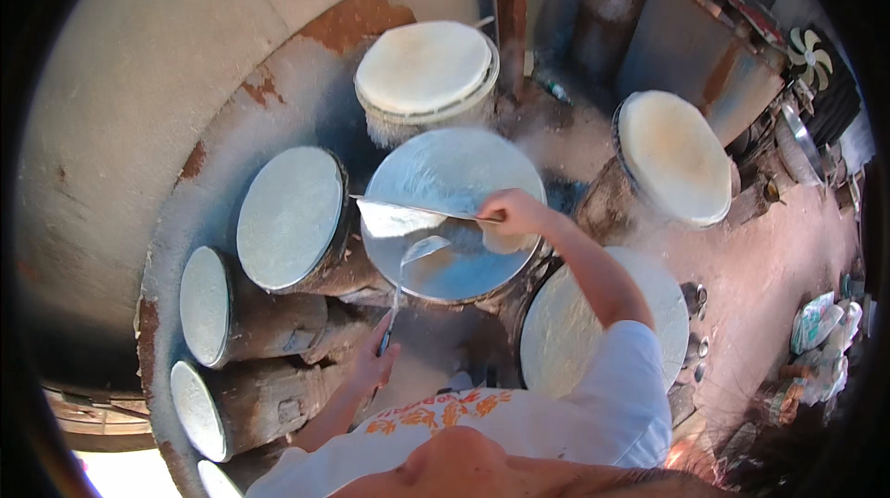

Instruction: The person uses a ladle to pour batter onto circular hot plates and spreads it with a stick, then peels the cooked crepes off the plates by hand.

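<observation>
My right hand (pixel 512 212) grips a thin flat stick (pixel 417 210) that reaches left across a round shiny steaming surface (pixel 454 164). A pale translucent sheet (pixel 389 219) hangs off the stick's left end. My left hand (pixel 374 361) holds the long handle of a metal ladle (pixel 422 249), whose bowl hovers over the near part of the same shiny round surface. Steam blurs the surface. My right arm is in a white sleeve.
Several round, pale-topped drums ring the spot: one behind (pixel 426 67), one at the right (pixel 672 155), one at the left (pixel 290 215), one near my right elbow (pixel 565 331). A plastered wall (pixel 139 81) curves along the left. Bags (pixel 820 331) lie on the reddish floor.
</observation>
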Motion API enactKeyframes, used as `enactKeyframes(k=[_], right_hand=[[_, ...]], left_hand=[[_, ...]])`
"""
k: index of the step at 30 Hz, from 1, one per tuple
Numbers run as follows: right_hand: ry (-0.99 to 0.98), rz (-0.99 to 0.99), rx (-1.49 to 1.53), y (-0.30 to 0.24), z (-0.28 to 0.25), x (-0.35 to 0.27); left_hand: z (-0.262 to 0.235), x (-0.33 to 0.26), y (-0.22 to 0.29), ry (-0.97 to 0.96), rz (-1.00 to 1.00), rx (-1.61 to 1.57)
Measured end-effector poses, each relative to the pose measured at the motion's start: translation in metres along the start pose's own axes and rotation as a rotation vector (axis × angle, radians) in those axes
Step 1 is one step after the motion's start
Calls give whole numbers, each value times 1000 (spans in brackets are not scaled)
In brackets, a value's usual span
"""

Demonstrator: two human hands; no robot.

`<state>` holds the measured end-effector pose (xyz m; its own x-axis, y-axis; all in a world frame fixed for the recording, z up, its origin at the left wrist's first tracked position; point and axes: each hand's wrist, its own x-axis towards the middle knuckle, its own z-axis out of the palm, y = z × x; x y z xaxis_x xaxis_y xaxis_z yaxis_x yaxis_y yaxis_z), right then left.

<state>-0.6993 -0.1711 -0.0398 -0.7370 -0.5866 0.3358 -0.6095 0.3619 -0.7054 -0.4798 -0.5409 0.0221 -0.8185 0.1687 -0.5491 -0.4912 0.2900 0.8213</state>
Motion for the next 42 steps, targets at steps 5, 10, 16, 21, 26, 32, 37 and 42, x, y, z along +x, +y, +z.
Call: enactKeyframes(k=[5, 10, 16, 21, 26, 32, 37, 42], right_hand=[[-117, 430, 127, -6, -50, -47], [-211, 316, 67, -34, -15, -34], [50, 489, 206, -56, -5, -82], [42, 30, -27, -82, 1, -115], [240, 241, -110, -101, 35, -119], [633, 618, 522, -200, 138, -114], [808, 618, 1152, -172, 293, 89], [1160, 748, 1177, -192, 362, 110]], left_hand=[[-19, 11, 16, 77, 83, 49], [-4, -5, 20, 193, 111, -89], [2, 5, 26, 59, 84, -304], [7, -22, 22, 12, 121, -426], [-1, 24, 53, -205, 125, -1028], [-82, -21, 60, -734, 318, -1304], [-102, -32, 64, -474, 367, -964], [-172, -63, 38, -353, 487, -810]])
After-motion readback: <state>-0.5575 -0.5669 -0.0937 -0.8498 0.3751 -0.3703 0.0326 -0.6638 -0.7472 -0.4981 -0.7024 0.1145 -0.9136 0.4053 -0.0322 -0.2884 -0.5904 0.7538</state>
